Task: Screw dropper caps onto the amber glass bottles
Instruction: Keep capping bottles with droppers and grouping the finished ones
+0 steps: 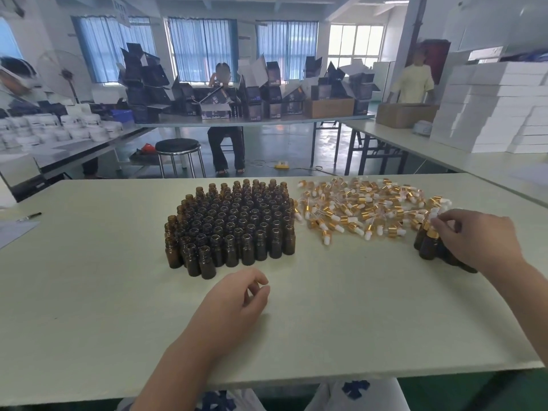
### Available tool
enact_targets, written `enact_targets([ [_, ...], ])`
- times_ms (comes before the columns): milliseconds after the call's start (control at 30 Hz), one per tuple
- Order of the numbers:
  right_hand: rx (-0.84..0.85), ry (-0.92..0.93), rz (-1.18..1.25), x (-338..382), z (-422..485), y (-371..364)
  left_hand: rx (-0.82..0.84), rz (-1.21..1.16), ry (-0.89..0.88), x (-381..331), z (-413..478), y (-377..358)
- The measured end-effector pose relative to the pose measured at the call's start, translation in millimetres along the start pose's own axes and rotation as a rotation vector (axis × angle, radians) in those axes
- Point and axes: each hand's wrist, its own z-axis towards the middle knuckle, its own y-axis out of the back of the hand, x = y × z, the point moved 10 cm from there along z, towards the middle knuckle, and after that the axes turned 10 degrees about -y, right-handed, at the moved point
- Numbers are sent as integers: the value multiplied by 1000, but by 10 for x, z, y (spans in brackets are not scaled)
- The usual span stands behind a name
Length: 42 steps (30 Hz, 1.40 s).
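Note:
A dense cluster of several open amber glass bottles (231,223) stands upright at the middle of the pale table (89,277). To its right lies a loose pile of gold-collared dropper caps (364,206) with white bulbs. At the far right stands a small group of capped amber bottles (428,246). My right hand (474,235) reaches over that group, and its fingertips pinch the white bulb of a capped bottle. My left hand (234,298) hovers in front of the bottle cluster with loosely curled fingers, holding nothing.
A pen (31,216) and a sheet of paper lie at the table's left edge. Beyond the table stand a stool (178,148), other tables with dark boxes, white jars and stacked white boxes (498,108), plus people at work.

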Motion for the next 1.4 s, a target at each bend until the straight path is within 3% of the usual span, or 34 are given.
enact_targets([
  [333, -133, 34, -121, 36, -34, 28, -14, -1, -2, -16, -6, 16],
  [533, -176, 109, 83, 304, -195, 72, -29, -21, -8, -28, -11, 27],
  [733, 64, 394, 260, 1163, -507, -123, -90, -69, -21, -58, -26, 91],
  [933, 324, 375, 71, 1718, -553, -773, -170, -112, -39, -104, -43, 191],
  [1100, 364, 348, 22, 1811, -569, -1099, -250, -143, -45, -91, -56, 264],
  [1233, 354, 345, 81, 1808, -547, -1127, -379, -153, -27, -62, -90, 391],
  [1400, 339, 273, 167, 1684, -526, -1094, -712, -200, 107, 240, -202, 846],
])
